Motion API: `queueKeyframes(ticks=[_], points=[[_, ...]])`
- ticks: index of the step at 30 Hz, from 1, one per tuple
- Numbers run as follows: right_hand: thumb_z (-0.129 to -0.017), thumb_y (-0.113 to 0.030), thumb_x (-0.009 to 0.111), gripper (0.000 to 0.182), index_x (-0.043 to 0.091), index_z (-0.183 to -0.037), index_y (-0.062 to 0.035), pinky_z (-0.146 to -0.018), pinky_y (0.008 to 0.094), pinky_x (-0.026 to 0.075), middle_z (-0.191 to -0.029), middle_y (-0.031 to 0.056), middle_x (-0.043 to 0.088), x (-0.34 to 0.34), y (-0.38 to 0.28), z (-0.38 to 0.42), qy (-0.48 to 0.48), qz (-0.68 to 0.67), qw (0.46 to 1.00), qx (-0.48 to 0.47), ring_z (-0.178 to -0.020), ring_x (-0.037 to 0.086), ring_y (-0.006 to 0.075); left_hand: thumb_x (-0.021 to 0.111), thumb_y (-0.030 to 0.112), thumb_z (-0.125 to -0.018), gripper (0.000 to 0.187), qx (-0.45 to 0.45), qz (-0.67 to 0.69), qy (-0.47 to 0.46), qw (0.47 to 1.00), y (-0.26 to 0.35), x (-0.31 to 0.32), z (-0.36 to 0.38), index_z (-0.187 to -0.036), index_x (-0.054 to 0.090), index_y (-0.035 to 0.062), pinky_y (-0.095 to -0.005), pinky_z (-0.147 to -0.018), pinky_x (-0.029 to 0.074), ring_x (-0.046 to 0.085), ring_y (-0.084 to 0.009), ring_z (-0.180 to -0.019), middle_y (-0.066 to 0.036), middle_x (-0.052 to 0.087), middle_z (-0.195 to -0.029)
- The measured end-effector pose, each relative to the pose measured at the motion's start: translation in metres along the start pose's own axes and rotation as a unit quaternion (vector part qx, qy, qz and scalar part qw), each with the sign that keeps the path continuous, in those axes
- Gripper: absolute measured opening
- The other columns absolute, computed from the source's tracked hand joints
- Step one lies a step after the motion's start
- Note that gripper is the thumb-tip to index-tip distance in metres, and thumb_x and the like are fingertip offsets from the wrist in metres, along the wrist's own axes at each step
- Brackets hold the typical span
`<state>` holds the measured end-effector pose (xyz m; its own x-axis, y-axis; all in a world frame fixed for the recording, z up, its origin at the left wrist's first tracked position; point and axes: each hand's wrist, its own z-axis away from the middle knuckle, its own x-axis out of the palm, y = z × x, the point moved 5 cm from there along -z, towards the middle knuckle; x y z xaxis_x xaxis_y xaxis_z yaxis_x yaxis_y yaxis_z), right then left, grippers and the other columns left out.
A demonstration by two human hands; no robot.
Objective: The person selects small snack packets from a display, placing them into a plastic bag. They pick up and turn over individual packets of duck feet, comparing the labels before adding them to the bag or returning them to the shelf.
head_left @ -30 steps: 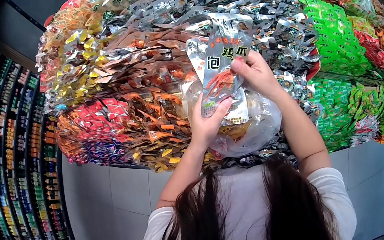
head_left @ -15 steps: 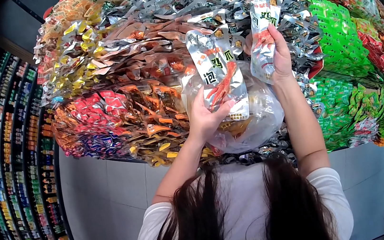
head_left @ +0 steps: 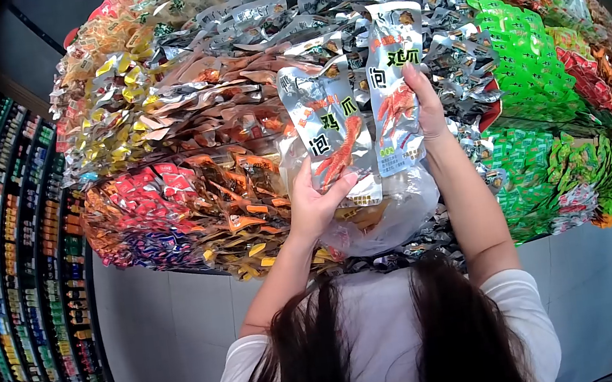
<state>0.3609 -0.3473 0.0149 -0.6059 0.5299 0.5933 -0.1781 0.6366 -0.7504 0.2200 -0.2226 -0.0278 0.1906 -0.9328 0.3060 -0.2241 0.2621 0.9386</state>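
Two at once, now holding closer together left packet (head_left: 318, 117) in half-closed left hand (head_left: 313, 207) and right packet (head_left: 390, 89) in half-closed right hand (head_left: 430, 111), with both fronts readable.

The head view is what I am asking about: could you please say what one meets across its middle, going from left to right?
Shelved goods, red packets, pouch in the left hand, pouch in the right hand, bright green packets.

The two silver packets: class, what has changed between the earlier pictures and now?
Overlapped at first, they were parted: the right hand moved the right packet rightward, then back inward beside the left packet. The left hand still holds that one; the plastic bag stays behind.
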Motion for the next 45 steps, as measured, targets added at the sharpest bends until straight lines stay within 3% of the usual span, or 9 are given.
queueKeyframes(ticks=[6,9,11,25,30,35,37,41,45], points=[[-0.084,-0.021,0.043,0.034,0.052,-0.107,0.0026,-0.073,0.0287,0.049,-0.093,0.0108,0.061,-0.033,0.017,-0.007,0.060,0.013,0.998,-0.026,-0.080,0.061,0.0168,0.062,-0.002,-0.077,0.039,-0.001,0.000,-0.007,1.000,-0.006,-0.003,0.000,-0.113,0.046,-0.0018,-0.0239,-0.081,0.044,0.056,-0.0097,-0.089,-0.005,0.058,-0.100],[-0.080,-0.021,0.045,0.033,0.052,-0.102,0.0030,-0.073,0.0298,0.048,-0.090,0.0109,0.061,-0.017,0.007,-0.001,-0.027,0.021,0.999,-0.019,-0.080,0.060,0.0176,0.062,-0.003,-0.077,0.041,0.008,0.006,-0.004,1.000,-0.004,0.001,-0.001,-0.114,0.045,-0.0020,-0.0240,-0.080,0.044,0.056,-0.0094,-0.086,-0.005,0.058,-0.099],[-0.078,-0.022,0.050,0.026,0.055,-0.091,0.0003,-0.064,0.0230,0.041,-0.079,0.0036,0.058,-0.006,0.001,0.003,0.003,0.044,0.999,-0.018,-0.070,0.054,0.0102,0.062,-0.003,-0.077,0.040,0.005,0.011,0.001,1.000,-0.004,0.000,0.000,-0.113,0.046,-0.0018,-0.0237,-0.079,0.045,0.056,-0.0094,-0.085,-0.005,0.058,-0.098],[-0.084,-0.014,0.054,0.019,0.056,-0.097,0.0004,-0.068,0.0211,0.042,-0.086,0.0014,0.059,0.031,-0.009,0.015,-0.067,0.138,0.988,0.026,-0.076,0.053,0.0052,0.048,-0.005,-0.078,0.046,-0.002,0.101,-0.005,0.995,-0.003,-0.004,0.002,-0.123,0.039,-0.0044,-0.0259,-0.086,0.041,0.053,-0.0129,-0.098,-0.009,0.054,-0.111],[-0.087,-0.013,0.054,0.020,0.056,-0.100,0.0021,-0.071,0.0211,0.044,-0.092,0.0034,0.060,0.046,0.003,0.016,-0.106,0.122,0.985,0.066,-0.080,0.055,0.0061,0.036,0.019,-0.087,0.047,-0.002,0.132,-0.014,0.991,-0.013,-0.010,0.000,-0.127,0.035,-0.0053,-0.0299,-0.089,0.040,0.052,-0.0168,-0.104,-0.013,0.052,-0.115],[-0.087,-0.018,0.057,0.024,0.056,-0.101,0.0015,-0.073,0.0220,0.043,-0.093,0.0011,0.061,0.058,-0.005,0.020,-0.110,0.285,0.948,0.092,-0.082,0.053,0.0042,0.043,0.032,-0.091,0.051,0.065,0.173,-0.025,0.982,-0.002,0.000,0.001,-0.125,0.037,-0.0050,-0.0307,-0.092,0.039,0.051,-0.0175,-0.106,-0.013,0.052,-0.115],[-0.086,-0.016,0.059,0.023,0.056,-0.100,0.0017,-0.068,0.0212,0.042,-0.089,0.0003,0.061,0.059,-0.003,0.020,-0.115,0.284,0.948,0.080,-0.078,0.052,0.0035,0.055,0.022,-0.087,0.048,0.071,0.018,-0.036,0.997,0.001,0.000,0.002,-0.124,0.038,-0.0045,-0.0302,-0.091,0.039,0.051,-0.0163,-0.104,-0.012,0.052,-0.114],[-0.078,-0.018,0.068,0.032,0.055,-0.102,-0.0018,-0.059,0.0179,0.038,-0.078,-0.0051,0.053,0.050,-0.002,0.016,-0.086,0.436,0.896,0.015,-0.067,0.044,0.0012,0.055,0.009,-0.086,0.038,0.033,0.032,-0.007,0.999,-0.005,-0.002,0.000,-0.121,0.043,-0.0026,-0.0274,-0.089,0.040,0.052,-0.0125,-0.101,-0.008,0.054,-0.112],[-0.067,-0.022,0.076,0.069,0.042,-0.124,-0.0029,-0.070,0.0218,0.041,-0.087,0.0015,0.053,0.056,-0.014,0.019,-0.047,0.502,0.858,-0.101,-0.073,0.045,0.0069,0.053,0.008,-0.087,0.034,0.049,0.022,0.014,0.998,0.000,-0.001,0.000,-0.118,0.046,-0.0027,-0.0263,-0.087,0.041,0.052,-0.0114,-0.100,-0.007,0.055,-0.109]])
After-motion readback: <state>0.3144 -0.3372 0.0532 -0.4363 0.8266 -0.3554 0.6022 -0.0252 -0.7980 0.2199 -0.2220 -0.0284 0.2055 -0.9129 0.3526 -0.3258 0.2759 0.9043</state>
